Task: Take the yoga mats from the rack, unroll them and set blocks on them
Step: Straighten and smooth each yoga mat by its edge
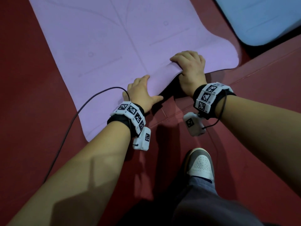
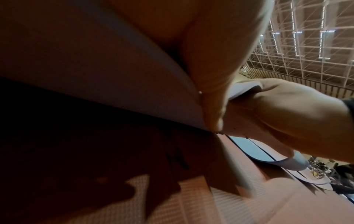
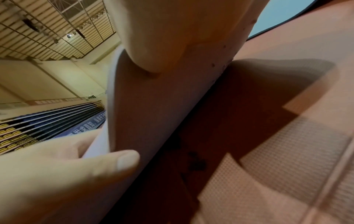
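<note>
Purple yoga mat [image 1: 114,46] lies unrolled on the red floor [image 1: 24,95], its near edge raised off the floor between both hands. A blue mat [image 1: 263,18] lies well apart, far right; no blocks are seen.

Risk: if the edge is released unevenly, the raised fold may crease or the near right corner may stay curled. A dark cable [image 1: 68,128] lies across the mat's near left corner and may be trapped.

Grip: left hand [image 1: 141,93] is curled round the edge, thumb under it. Right hand [image 1: 189,69] is curled over the raised edge, thumb underneath.
</note>
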Demonstrator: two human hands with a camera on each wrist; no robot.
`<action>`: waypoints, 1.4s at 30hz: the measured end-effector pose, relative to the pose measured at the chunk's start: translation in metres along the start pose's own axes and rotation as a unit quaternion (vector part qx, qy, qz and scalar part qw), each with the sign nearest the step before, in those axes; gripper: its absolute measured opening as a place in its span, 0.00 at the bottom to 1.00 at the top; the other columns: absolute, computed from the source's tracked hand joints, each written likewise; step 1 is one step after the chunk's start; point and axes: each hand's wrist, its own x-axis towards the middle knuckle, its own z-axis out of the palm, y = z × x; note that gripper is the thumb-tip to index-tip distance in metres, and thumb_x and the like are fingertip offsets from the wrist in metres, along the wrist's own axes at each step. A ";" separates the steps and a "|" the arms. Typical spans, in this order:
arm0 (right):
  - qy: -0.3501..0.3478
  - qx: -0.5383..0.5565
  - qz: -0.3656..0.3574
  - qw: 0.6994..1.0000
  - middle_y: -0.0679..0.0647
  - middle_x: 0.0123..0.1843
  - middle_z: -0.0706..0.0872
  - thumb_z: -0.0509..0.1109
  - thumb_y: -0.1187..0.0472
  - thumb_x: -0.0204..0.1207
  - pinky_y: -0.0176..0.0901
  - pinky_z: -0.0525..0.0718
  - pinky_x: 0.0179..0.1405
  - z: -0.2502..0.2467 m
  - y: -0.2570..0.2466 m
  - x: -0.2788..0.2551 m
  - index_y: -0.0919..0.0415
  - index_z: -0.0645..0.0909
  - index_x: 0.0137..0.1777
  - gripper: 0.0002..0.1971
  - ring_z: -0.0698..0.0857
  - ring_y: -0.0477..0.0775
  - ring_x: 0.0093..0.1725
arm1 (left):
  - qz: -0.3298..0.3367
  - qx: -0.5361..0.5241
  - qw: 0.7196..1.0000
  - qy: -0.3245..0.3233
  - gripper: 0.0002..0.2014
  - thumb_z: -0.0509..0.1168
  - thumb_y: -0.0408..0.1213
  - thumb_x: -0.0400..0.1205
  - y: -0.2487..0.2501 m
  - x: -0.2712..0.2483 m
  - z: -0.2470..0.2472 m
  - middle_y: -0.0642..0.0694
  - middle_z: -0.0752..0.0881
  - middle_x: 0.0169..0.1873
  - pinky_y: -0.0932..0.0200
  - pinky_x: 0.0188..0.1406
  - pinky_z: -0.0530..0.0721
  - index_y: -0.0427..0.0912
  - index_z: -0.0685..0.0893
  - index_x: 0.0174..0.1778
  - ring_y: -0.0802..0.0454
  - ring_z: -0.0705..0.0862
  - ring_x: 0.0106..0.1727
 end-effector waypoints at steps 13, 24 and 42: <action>-0.255 -0.074 -0.074 0.961 0.52 0.76 0.76 0.48 0.22 0.65 0.62 0.66 0.75 -0.019 0.032 0.009 0.44 0.69 0.81 0.46 0.70 0.62 0.77 | 0.056 0.080 0.993 0.072 0.16 0.61 0.35 0.78 0.011 0.013 -0.012 0.45 0.88 0.52 0.48 0.49 0.79 0.51 0.84 0.59 0.37 0.84 0.55; -0.123 -0.170 -0.245 0.946 0.61 0.58 0.84 0.59 0.29 0.75 0.60 0.79 0.52 0.007 0.028 0.036 0.58 0.75 0.74 0.38 0.83 0.67 0.55 | 0.031 0.061 0.995 0.068 0.11 0.63 0.38 0.79 0.006 0.009 -0.035 0.44 0.88 0.47 0.55 0.38 0.66 0.50 0.83 0.56 0.44 0.74 0.41; -0.096 -0.179 -0.242 0.949 0.62 0.44 0.83 0.57 0.38 0.82 0.56 0.76 0.39 0.020 0.021 0.058 0.61 0.79 0.52 0.25 0.83 0.66 0.42 | -0.024 -0.164 0.983 -0.078 0.40 0.71 0.78 0.59 -0.050 0.009 -0.011 0.63 0.86 0.58 0.44 0.65 0.81 0.70 0.77 0.67 0.54 0.84 0.62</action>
